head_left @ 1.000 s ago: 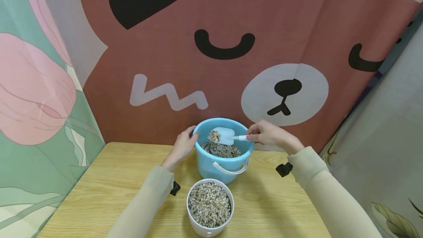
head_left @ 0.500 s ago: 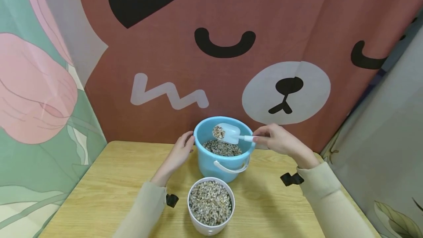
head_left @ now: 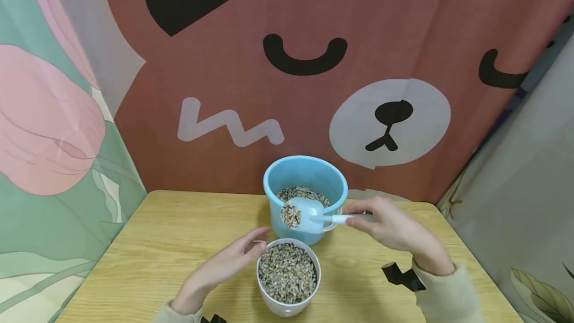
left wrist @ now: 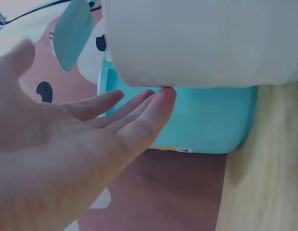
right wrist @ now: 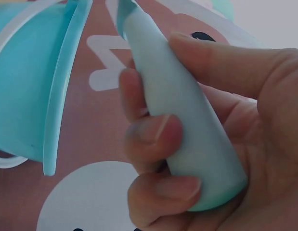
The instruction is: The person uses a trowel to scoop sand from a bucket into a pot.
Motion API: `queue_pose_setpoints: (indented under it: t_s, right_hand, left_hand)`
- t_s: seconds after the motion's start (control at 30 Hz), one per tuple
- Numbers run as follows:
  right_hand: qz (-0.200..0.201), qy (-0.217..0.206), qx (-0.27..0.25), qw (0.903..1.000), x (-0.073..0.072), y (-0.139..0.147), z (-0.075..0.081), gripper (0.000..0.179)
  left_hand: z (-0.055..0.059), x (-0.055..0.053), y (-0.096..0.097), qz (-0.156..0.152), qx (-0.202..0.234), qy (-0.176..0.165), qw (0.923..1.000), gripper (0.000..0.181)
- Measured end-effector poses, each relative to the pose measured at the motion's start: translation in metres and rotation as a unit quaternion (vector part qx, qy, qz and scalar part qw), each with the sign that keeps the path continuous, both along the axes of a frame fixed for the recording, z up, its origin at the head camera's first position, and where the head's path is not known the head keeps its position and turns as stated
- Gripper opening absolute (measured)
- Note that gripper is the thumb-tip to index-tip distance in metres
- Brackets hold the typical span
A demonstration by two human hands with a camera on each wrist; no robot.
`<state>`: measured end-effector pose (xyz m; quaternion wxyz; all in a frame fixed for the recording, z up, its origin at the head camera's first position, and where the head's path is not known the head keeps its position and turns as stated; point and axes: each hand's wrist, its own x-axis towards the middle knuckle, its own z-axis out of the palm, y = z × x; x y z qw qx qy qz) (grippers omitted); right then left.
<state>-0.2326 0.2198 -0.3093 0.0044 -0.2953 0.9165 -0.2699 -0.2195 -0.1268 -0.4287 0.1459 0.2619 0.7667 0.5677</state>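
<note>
My right hand [head_left: 394, 226] grips the white handle [right wrist: 180, 108] of a pale blue scoop [head_left: 311, 213], with fingers and thumb curled round it. A small heap of gravel [head_left: 290, 215] lies in the scoop's front. The scoop is held in front of the light blue bucket [head_left: 277, 216], behind the white bucket [head_left: 286, 309]. My left hand [head_left: 226, 264] is beside the white bucket's left rim, fingers extended and holding nothing. In the left wrist view its fingertips [left wrist: 164, 98] appear at the white bucket's wall; whether they touch is unclear.
Both buckets stand on a wooden table [head_left: 193, 223], the white one in front, filled near its rim with gravel [head_left: 288, 273]. More gravel [head_left: 302, 193] lies inside the blue bucket. A bear-printed curtain [head_left: 215, 168] hangs behind the table.
The loaded scoop has moved out of the blue bucket toward me. My left hand has left the blue bucket's rim and come back to the white bucket.
</note>
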Motion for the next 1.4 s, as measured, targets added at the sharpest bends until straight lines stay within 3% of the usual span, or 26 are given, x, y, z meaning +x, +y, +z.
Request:
queue_pose_setpoints:
  t_s: [0.13, 0.27, 0.53, 0.73, 1.0, 1.4]
  right_hand:
    - [0.004, -0.007, 0.001, 1.0000, 0.013, 0.002, -0.009, 0.010]
    - [0.015, -0.018, -0.001, 0.9997, 0.023, 0.001, -0.020, 0.011]
    - [0.010, -0.038, 0.012, 0.9992, 0.031, -0.012, -0.039, 0.007]
    - [-0.016, 0.016, 0.066, 0.9976, 0.037, -0.027, -0.046, 0.006]
    - [-0.060, 0.056, 0.105, 0.9911, 0.050, -0.043, -0.042, 0.007]
    - [-0.067, 0.108, 0.122, 0.9844, 0.064, -0.053, -0.041, 0.008]
  left_hand:
    - [-0.008, 0.007, 0.001, -0.025, -0.010, 0.020, 0.9994, 0.070]
    - [-0.012, 0.011, 0.001, -0.049, 0.005, 0.009, 0.9987, 0.085]
    - [-0.020, 0.012, -0.001, -0.067, 0.017, 0.008, 0.9976, 0.100]
    - [-0.027, 0.011, 0.003, -0.093, 0.027, 0.012, 0.9953, 0.107]
    - [-0.029, 0.012, 0.004, -0.064, 0.008, 0.019, 0.9977, 0.107]
    - [-0.028, 0.012, 0.005, -0.078, 0.025, 0.007, 0.9966, 0.103]
